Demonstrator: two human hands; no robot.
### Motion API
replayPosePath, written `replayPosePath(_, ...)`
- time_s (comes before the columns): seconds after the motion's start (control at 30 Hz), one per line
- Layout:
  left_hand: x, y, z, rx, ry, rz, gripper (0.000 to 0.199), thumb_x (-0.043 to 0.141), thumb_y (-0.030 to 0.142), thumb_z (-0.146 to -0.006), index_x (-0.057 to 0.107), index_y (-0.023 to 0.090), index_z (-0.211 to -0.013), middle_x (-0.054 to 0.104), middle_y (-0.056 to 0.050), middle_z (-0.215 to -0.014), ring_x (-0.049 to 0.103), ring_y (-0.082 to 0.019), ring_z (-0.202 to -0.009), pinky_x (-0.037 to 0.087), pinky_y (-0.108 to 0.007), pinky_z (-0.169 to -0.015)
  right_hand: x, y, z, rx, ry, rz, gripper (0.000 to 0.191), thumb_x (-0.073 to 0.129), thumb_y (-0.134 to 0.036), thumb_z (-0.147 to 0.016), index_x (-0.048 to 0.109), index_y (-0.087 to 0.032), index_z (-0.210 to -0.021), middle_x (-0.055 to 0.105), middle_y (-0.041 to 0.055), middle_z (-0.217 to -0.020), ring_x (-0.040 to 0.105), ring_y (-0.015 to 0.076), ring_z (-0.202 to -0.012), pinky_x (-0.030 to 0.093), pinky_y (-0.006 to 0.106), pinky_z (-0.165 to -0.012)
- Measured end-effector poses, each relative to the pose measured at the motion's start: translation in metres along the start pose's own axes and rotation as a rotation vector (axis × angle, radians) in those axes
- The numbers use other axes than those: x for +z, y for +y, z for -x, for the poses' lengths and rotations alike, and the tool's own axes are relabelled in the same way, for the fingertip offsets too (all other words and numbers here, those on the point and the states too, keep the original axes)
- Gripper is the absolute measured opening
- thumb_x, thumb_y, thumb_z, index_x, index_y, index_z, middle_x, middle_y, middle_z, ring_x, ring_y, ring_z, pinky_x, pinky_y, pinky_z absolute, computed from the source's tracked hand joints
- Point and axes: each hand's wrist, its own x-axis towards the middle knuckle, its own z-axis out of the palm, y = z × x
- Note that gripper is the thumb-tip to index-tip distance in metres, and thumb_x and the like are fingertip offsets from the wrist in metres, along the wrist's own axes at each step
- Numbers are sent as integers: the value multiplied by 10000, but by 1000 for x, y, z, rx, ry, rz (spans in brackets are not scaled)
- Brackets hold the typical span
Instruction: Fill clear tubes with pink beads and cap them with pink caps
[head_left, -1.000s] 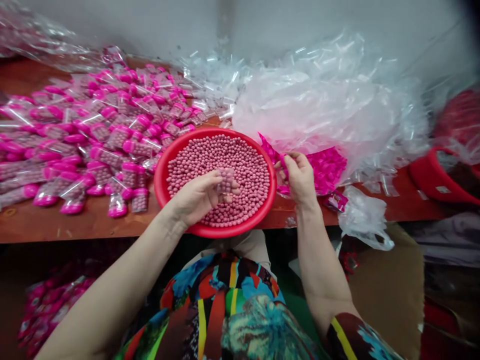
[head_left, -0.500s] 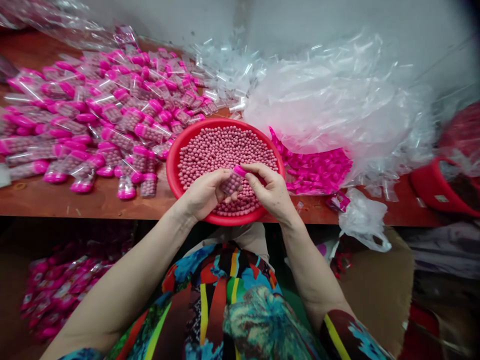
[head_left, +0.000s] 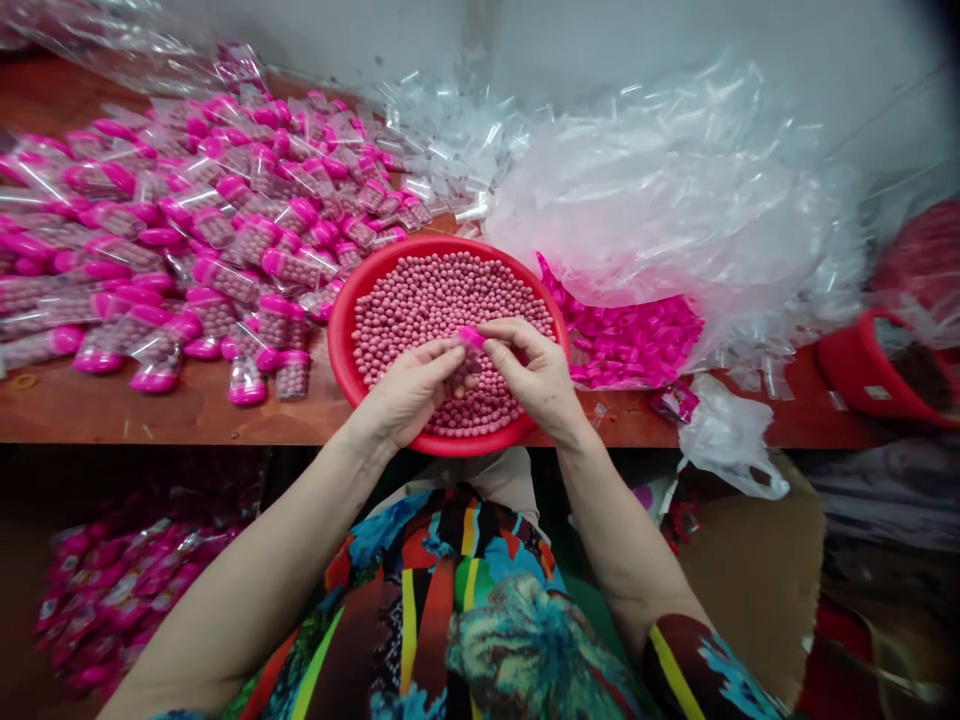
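Observation:
A red bowl (head_left: 346, 300) full of small pink balls sits at the table's front edge. Over it, my left hand (head_left: 409, 392) grips a small clear tube filled with pink balls (head_left: 468, 368). My right hand (head_left: 538, 378) pinches a bright pink cap (head_left: 471, 336) on the tube's top end. Both hands meet above the bowl's near half. Fingers hide most of the tube.
Many filled, capped tubes in clear sleeves (head_left: 210, 230) cover the table's left. A heap of loose pink caps (head_left: 630, 335) lies right of the bowl under a big clear plastic bag (head_left: 660, 200). Another red container (head_left: 870, 370) stands far right. More packed tubes (head_left: 112, 600) lie below the table.
My right hand left the cap heap, came over the bowl with a pink cap and set it on the tube held by my left hand. The view shifted slightly.

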Motion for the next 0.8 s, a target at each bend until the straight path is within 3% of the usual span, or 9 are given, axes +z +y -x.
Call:
replayPosePath(0.23, -3, -2, 1, 20, -35, -42, 247, 859, 338, -787, 783, 152, -930, 680, -32, -844, 596, -108, -716, 435, -215, -600, 9, -1, 4, -36, 23, 56, 191, 576, -239, -994, 744, -230, -1084, 749, 68, -1088, 689, 209, -1084, 577, 418, -1004)
replayPosePath(0.47, 2, -4, 4, 131, -5, -197, 267, 819, 387, -816, 706, 147, -850, 611, -9, -767, 517, -89, -644, 425, -207, -580, -5, -1, 5, -222, -138, 162, 237, 511, -208, -1033, 718, -196, -1147, 722, 107, -1130, 688, 209, -1093, 588, 404, -971)
replayPosePath(0.57, 3, -3, 7, 191, -19, -268, 281, 796, 404, -843, 682, 147, -859, 585, 0, -759, 505, -89, -656, 421, -200, -592, -10, -4, -1, -275, -168, 133, 224, 532, -290, -1049, 732, -194, -1077, 723, 95, -1056, 690, 201, -1006, 593, 372, -901)
replayPosePath(0.67, 3, 0, 10, 164, -77, -307, 297, 776, 423, -868, 680, 144, -901, 583, 1, -753, 490, -81, -629, 391, -198, -571, -7, -5, -11, -155, -100, -5, 377, 478, -509, -1066, 720, -223, -1103, 708, 64, -963, 673, 186, -889, 583, 350, -840)
replayPosePath(0.8, 5, 3, 13, 60, -173, -408, 333, 765, 452, -869, 668, 134, -877, 564, 3, -683, 460, -80, -568, 343, -207, -523, 10, -5, -26, 193, -64, -339, 764, 194, -808, -988, 582, -268, -1366, 702, 53, -975, 630, 157, -734, 562, 300, -705)
